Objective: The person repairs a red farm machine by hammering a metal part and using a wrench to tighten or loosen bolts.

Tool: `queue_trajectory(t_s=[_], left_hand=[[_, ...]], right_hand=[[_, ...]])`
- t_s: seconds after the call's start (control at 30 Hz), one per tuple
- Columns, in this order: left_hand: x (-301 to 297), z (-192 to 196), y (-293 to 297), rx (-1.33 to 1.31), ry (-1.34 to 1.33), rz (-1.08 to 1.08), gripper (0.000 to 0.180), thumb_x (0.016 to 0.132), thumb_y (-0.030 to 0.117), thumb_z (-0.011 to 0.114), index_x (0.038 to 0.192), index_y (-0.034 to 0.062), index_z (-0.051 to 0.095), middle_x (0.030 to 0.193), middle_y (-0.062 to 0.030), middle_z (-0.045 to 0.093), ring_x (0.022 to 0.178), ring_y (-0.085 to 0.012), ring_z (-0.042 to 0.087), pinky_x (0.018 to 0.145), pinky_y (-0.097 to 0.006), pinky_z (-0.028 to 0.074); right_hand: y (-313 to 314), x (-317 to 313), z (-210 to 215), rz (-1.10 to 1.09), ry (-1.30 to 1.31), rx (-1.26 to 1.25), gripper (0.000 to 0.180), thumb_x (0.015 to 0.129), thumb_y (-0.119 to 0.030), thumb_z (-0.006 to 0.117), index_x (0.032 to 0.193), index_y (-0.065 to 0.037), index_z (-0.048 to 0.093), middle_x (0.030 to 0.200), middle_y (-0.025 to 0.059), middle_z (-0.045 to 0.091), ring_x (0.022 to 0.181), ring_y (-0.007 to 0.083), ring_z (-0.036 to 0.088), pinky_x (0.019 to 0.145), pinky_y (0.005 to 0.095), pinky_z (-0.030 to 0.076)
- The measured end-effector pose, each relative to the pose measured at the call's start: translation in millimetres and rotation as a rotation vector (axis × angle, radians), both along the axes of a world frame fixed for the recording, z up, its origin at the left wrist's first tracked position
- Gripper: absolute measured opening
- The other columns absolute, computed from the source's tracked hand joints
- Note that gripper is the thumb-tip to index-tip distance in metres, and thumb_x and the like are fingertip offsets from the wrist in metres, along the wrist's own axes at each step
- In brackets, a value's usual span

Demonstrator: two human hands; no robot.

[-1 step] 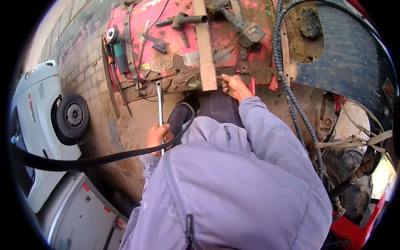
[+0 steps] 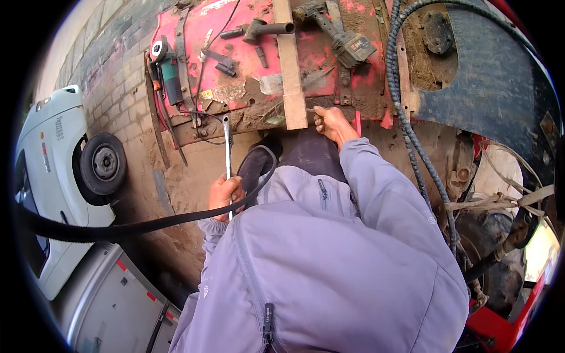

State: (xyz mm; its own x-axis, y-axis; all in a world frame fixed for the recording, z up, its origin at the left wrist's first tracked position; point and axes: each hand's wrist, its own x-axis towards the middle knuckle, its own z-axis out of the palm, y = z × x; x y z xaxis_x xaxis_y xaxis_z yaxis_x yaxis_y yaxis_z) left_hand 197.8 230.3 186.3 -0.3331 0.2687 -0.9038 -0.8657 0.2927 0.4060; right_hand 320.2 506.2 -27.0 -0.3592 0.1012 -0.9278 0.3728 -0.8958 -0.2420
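My left hand (image 2: 226,195) is wrapped round a long steel wrench (image 2: 227,147), which stands upright in the view with its ring end at the top. A black strap (image 2: 141,230) curves across in front of that hand. At the near edge of the dirty red metal panel (image 2: 241,62), my right hand (image 2: 331,125) is closed, thumb against the bent fingers. Something thin shows at its fingertips, too small to name. Just left of it lies the end of a wooden board (image 2: 293,100).
On the panel lie an angle grinder (image 2: 170,79), a hammer (image 2: 259,29), sockets (image 2: 261,56) and a cordless power tool (image 2: 347,44). Black hoses (image 2: 406,117) hang at the right, beside a dark metal plate (image 2: 488,65). A white vehicle (image 2: 56,153) stands left.
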Motion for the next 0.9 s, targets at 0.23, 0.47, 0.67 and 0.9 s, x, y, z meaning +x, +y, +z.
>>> queue_trajectory(t_s=[0.23, 0.47, 0.67, 0.9], left_hand=[[2.1, 1.3, 4.4, 0.000, 0.003, -0.003, 0.014, 0.084, 0.013, 0.056, 0.081, 0.0054, 0.045, 0.050, 0.0004, 0.036, 0.035, -0.0092, 0.034, 0.031, -0.025, 0.026], [-0.5, -7.1, 4.7, 0.067, -0.049, -0.001, 0.015, 0.084, 0.013, 0.056, 0.081, 0.0046, 0.044, 0.049, 0.0005, 0.035, 0.035, -0.0089, 0.034, 0.034, -0.025, 0.028], [7.2, -2.0, 9.5, 0.032, -0.024, 0.024, 0.014, 0.085, 0.011, 0.055, 0.081, 0.0043, 0.044, 0.049, 0.0001, 0.037, 0.035, -0.0095, 0.034, 0.035, -0.025, 0.029], [16.8, -1.4, 0.1, 0.030, -0.010, 0.086, 0.015, 0.082, 0.012, 0.056, 0.081, 0.0030, 0.044, 0.050, 0.0002, 0.038, 0.036, -0.0089, 0.035, 0.036, -0.025, 0.030]], right_hand=[[1.3, 5.3, 35.2, 0.234, -0.019, 0.253, 0.019, 0.089, -0.021, 0.057, 0.091, -0.002, 0.055, 0.070, 0.0092, 0.058, 0.055, 0.0160, 0.056, 0.044, 0.0317, 0.044], [4.1, -6.5, 26.6, 1.205, 0.060, 1.471, 0.028, 0.077, -0.018, 0.059, 0.095, 0.001, 0.050, 0.092, 0.0243, 0.059, 0.084, 0.0402, 0.060, 0.070, 0.0494, 0.049], [6.8, -22.2, 14.2, 1.446, -0.043, 1.406, 0.018, 0.071, -0.011, 0.061, 0.087, -0.002, 0.060, 0.085, 0.0226, 0.065, 0.081, 0.0372, 0.064, 0.068, 0.0472, 0.052], [20.9, -36.4, 37.3, 1.656, 0.008, 1.229, 0.020, 0.070, -0.010, 0.061, 0.088, -0.003, 0.065, 0.088, 0.0230, 0.066, 0.087, 0.0374, 0.064, 0.076, 0.0456, 0.052]])
